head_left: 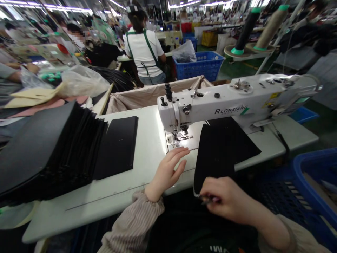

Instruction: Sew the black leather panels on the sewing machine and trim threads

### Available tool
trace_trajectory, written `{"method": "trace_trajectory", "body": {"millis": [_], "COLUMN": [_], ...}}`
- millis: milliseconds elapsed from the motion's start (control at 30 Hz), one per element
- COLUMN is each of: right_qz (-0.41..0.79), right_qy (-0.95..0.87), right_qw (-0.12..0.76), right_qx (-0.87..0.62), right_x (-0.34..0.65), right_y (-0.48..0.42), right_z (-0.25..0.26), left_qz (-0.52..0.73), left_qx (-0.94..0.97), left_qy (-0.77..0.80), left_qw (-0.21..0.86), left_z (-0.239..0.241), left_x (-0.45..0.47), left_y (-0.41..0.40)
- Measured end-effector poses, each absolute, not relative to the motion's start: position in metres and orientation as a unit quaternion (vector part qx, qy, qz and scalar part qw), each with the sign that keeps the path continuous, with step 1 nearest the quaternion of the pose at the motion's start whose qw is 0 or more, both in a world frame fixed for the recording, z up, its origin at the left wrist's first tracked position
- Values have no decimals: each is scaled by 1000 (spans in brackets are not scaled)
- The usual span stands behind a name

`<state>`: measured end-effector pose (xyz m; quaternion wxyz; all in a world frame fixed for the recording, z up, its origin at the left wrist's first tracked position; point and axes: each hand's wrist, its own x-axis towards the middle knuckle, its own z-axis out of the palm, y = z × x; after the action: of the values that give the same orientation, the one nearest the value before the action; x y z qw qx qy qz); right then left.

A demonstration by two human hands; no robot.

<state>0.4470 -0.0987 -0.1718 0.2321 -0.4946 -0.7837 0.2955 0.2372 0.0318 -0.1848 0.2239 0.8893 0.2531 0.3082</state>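
A white sewing machine stands on a pale table. A black fabric piece lies under its arm and hangs over the table's front edge. My left hand rests open on the table just left of that piece, fingers stretched toward the needle plate. My right hand is closed below the table edge, at the hanging corner of the black fabric, pinching a small thin tool that I cannot name.
A fanned stack of black pieces fills the table's left side, with a flat black panel beside it. A blue basket is at my right. A person in a white shirt stands beyond a beige cloth bin.
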Motion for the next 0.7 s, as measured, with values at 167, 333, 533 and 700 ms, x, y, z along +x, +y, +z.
{"method": "trace_trajectory", "body": {"millis": [167, 333, 533, 700], "right_qz": [435, 342, 33, -2], "right_qy": [-835, -800, -805, -810], "right_qw": [196, 289, 108, 99], "right_qx": [-274, -400, -582, -578], "right_x": [386, 402, 416, 419], "right_y": [-88, -22, 46, 45], "right_z": [-189, -197, -218, -229], "left_qz": [154, 141, 160, 136], "left_qx": [953, 919, 824, 861], "left_qy": [198, 362, 543, 489], "left_qw": [169, 65, -4, 16], "left_z": [-217, -241, -227, -219], "left_x": [248, 189, 146, 170], "left_y": [12, -5, 5, 36]}}
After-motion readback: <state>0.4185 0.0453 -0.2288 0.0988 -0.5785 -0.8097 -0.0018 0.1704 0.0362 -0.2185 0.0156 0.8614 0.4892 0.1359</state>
